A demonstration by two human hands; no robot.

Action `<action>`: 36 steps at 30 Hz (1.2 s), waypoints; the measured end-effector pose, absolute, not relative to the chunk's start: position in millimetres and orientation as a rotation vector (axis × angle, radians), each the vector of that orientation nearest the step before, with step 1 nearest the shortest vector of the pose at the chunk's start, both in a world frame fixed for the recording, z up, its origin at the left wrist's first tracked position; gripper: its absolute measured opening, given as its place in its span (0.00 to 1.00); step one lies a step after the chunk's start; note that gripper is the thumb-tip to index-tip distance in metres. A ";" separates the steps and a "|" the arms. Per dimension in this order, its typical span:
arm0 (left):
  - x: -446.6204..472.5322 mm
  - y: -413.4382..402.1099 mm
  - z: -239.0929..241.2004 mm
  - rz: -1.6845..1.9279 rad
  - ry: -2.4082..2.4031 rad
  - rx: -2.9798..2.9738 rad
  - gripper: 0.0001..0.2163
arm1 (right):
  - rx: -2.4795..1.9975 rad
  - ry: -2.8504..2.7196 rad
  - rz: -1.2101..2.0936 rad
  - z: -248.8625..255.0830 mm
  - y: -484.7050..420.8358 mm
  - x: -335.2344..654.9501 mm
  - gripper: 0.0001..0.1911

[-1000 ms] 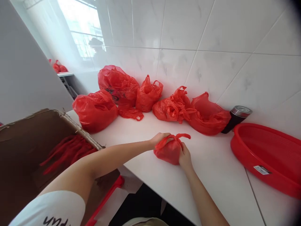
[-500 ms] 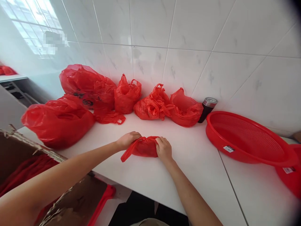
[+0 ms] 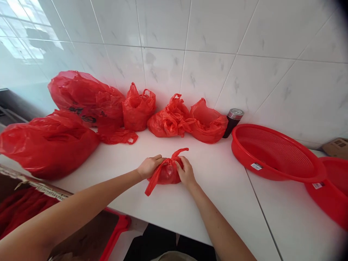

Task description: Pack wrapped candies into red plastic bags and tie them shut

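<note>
A small red plastic bag sits on the white table in front of me, its top gathered and twisted together. One strip of it hangs toward me on the left, and another sticks out to the upper right. My left hand is closed on the bag's left side near the gathered top. On the right side, my right hand pinches the plastic close to the same gathering. What the bag contains is hidden by the red film.
Several red plastic bags line the tiled wall, a large one at left. A black tumbler stands beside a red perforated basket; a second red basket is behind it at right. A cardboard box borders the table's lower left.
A strip of the bag now sticks out to the upper right, where none showed before. The bag's top looks more gathered. My view has shifted slightly to the right.
</note>
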State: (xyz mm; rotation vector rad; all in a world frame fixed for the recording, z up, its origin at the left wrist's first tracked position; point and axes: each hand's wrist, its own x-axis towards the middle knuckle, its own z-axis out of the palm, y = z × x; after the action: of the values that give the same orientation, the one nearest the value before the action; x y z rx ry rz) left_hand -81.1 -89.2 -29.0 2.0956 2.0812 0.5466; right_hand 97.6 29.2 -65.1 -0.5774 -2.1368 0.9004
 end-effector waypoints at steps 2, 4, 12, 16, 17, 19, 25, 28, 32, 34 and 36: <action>-80.1 -89.2 -29.2 0.527 2.076 2.119 0.16 | -0.582 -2.089 0.958 -66.6 28.7 96.2 0.13; -82.2 -91.8 -29.6 0.509 2.072 2.133 0.15 | -0.597 -2.045 1.000 -69.2 29.5 95.8 0.16; -80.5 -118.0 -31.1 0.537 2.214 2.007 0.13 | -0.623 -1.985 1.035 -63.6 29.3 100.5 0.15; -59.1 -121.0 -25.4 0.679 2.275 1.905 0.26 | -0.578 -2.063 0.945 -57.2 20.3 103.1 0.15; -54.5 -119.9 -25.3 0.700 2.260 1.904 0.26 | -0.562 -2.107 0.910 -57.1 18.1 103.1 0.15; -48.3 -116.7 -28.1 0.725 2.224 1.916 0.24 | -0.524 -2.212 0.843 -58.8 14.2 102.0 0.11; -49.5 -111.5 -48.7 0.763 2.208 1.869 0.21 | -0.533 -2.380 0.749 -65.6 10.1 98.4 0.09; -51.6 -109.9 -49.5 0.786 2.197 1.812 0.20 | -0.579 -2.378 0.795 -63.4 15.2 99.0 0.15; -48.0 -103.9 -29.2 0.860 2.120 1.766 0.21 | -0.648 -2.351 0.899 -53.5 30.8 96.1 0.24; -45.0 -101.5 -12.4 0.905 2.058 1.779 0.23 | -0.653 -2.368 0.917 -47.3 39.4 93.8 0.26; -44.3 -102.1 4.1 0.927 2.020 1.788 0.23 | -0.662 -2.391 0.904 -41.6 46.7 93.6 0.28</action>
State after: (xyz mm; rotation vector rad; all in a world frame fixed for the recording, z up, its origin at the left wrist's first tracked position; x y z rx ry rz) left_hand -44.3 -102.1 4.1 1.7878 2.0203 0.9272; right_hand 93.6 46.7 -41.6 -0.6621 -2.3912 0.9040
